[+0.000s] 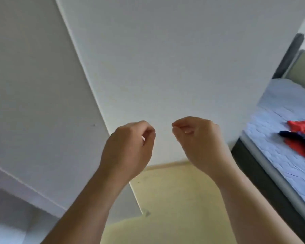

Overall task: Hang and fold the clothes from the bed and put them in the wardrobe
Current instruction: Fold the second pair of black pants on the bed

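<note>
My left hand point(128, 147) and my right hand point(199, 138) are raised side by side in front of a white wardrobe door point(165, 67). Both have their fingers curled loosely inward, and neither holds anything. At the right edge, on the bed point(275, 131), which has a light blue quilted cover, lies a red garment point(303, 126) with a dark navy patterned garment point(301, 136) across it. Both garments are cut off by the frame edge.
A second white panel point(33, 85) stands to the left, its edge running diagonally down the view. Pale yellow floor point(174, 199) shows below my hands. The bed has a dark base point(253, 173) and a dark headboard point(289, 55) at the far right.
</note>
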Demonstrator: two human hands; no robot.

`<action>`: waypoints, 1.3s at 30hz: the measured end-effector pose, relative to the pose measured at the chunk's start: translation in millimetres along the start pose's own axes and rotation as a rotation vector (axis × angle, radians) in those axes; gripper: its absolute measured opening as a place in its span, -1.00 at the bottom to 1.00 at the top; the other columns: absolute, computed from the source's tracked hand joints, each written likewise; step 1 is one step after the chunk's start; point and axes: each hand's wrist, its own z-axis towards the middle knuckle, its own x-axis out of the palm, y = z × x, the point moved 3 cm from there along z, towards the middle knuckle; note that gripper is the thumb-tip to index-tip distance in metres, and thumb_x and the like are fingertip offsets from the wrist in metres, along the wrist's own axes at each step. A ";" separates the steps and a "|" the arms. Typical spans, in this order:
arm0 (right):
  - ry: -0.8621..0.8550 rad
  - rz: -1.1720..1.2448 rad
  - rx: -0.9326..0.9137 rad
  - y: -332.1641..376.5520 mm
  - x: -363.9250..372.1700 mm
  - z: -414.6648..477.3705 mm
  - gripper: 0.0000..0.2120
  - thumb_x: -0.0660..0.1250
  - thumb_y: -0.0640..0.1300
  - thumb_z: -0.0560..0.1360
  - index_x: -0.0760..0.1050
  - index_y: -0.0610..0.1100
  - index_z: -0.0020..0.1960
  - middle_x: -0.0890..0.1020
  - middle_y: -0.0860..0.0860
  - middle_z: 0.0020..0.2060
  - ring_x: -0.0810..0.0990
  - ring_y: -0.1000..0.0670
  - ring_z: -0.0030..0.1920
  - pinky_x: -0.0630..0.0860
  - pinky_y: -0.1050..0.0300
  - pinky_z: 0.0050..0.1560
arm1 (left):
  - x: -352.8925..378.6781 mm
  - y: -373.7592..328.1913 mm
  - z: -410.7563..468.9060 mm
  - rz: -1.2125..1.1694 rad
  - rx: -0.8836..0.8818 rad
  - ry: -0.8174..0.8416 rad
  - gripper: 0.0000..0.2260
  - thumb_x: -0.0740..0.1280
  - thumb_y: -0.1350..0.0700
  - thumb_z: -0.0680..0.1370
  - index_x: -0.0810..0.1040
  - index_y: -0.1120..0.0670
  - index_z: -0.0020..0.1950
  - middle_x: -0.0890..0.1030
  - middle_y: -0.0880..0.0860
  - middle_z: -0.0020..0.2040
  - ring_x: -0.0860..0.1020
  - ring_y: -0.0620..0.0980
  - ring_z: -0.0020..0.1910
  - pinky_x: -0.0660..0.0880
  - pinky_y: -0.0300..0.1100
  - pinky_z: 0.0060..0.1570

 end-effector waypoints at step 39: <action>-0.488 -0.409 1.140 -706.5 -557.8 193.4 -0.77 0.22 -0.08 0.58 0.63 -0.12 -0.01 0.68 -0.04 -0.11 0.60 -0.11 -0.05 0.59 -0.02 -0.04 | 808.2 -617.6 367.4 -0.165 0.791 1.035 -0.94 0.35 -0.04 0.58 0.62 -0.12 0.00 0.60 -0.15 -0.02 0.57 -0.14 -0.09 0.53 -0.12 -0.01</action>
